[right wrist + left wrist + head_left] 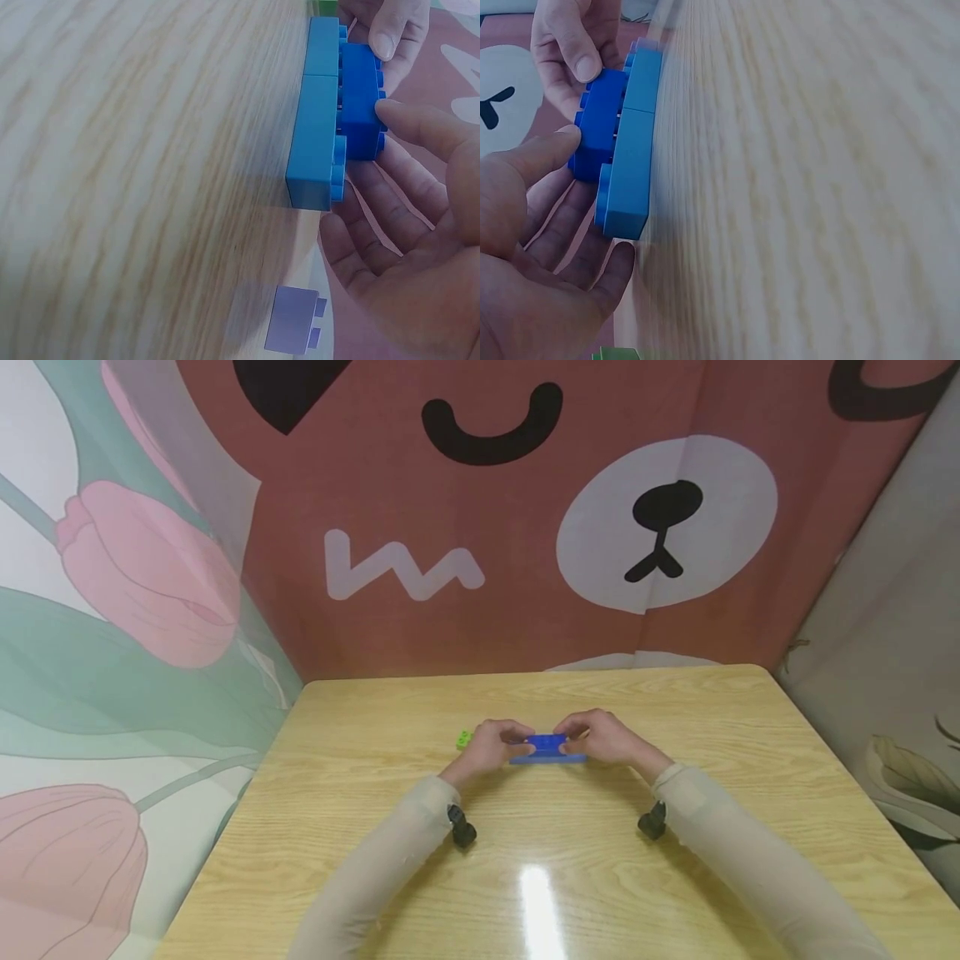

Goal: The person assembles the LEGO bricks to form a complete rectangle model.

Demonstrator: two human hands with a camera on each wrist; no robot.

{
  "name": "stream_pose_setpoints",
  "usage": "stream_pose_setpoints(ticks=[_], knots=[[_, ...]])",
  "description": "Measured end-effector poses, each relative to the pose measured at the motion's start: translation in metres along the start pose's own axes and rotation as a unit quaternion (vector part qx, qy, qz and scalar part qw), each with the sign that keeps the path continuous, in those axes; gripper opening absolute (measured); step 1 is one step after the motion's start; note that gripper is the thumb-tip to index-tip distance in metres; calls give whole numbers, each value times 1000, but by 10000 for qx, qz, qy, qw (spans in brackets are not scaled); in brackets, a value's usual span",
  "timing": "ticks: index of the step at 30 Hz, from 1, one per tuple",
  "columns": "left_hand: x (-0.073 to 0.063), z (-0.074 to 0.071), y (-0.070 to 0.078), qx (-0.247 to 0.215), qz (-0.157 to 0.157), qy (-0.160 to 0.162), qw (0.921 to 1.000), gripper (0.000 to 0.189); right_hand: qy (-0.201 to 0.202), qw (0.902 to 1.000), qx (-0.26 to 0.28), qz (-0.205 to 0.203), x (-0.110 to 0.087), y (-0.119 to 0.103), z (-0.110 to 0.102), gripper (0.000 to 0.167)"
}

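Note:
A dark blue toy building brick (600,124) lies across the tops of two lighter blue bricks (634,150), bridging the seam where they meet end to end. Studs of the lower bricks show in the narrow gap beneath it; I cannot tell whether it is fully pressed on. My left hand (491,746) pinches its left end, the thumb on the near side and the fingers behind. At the other end, my right hand (606,737) pinches it in the same way. The lighter bricks stand on the wooden table (420,810).
Just left of my left hand sits a bright green brick (464,740). A pale purple brick (291,319) is on the table beyond the right end of the blue bricks, hidden in the head view. A printed curtain (495,610) hangs behind the table's back edge.

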State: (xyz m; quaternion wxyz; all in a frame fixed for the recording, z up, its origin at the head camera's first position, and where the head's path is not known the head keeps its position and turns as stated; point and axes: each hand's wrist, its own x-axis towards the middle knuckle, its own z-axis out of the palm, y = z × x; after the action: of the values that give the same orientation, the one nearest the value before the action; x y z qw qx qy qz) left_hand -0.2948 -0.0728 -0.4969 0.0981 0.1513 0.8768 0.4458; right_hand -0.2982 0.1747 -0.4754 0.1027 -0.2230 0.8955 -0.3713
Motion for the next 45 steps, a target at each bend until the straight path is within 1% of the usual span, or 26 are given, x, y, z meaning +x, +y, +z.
stream_pose_setpoints(ticks=[5,10,13,23,28,32,40,45], knots=[[-1,-1,0,45,-66,-66,9999,30,-42,10000,20,33,1,0,0,28],[-1,-1,2,-19,-105,-118,9999,31,-21,9999,61,78,1,0,0,28],[-1,-2,3,-41,-112,-128,9998,31,-14,10000,74,20,0,-1,0,28],[1,-2,4,60,-126,-106,9998,28,-4,9999,129,37,0,2,-1,28],[0,-2,5,-26,-217,-95,9997,27,-16,9996,285,-21,1,4,0,28],[-1,-2,5,-43,-247,-96,9996,27,-1,9995,311,-29,0,4,1,28],[-1,-1,4,-94,-216,-120,9996,26,-40,9997,217,115,0,6,1,30],[0,0,3,-71,-238,-90,9997,26,-79,9995,270,156,0,5,1,30]])
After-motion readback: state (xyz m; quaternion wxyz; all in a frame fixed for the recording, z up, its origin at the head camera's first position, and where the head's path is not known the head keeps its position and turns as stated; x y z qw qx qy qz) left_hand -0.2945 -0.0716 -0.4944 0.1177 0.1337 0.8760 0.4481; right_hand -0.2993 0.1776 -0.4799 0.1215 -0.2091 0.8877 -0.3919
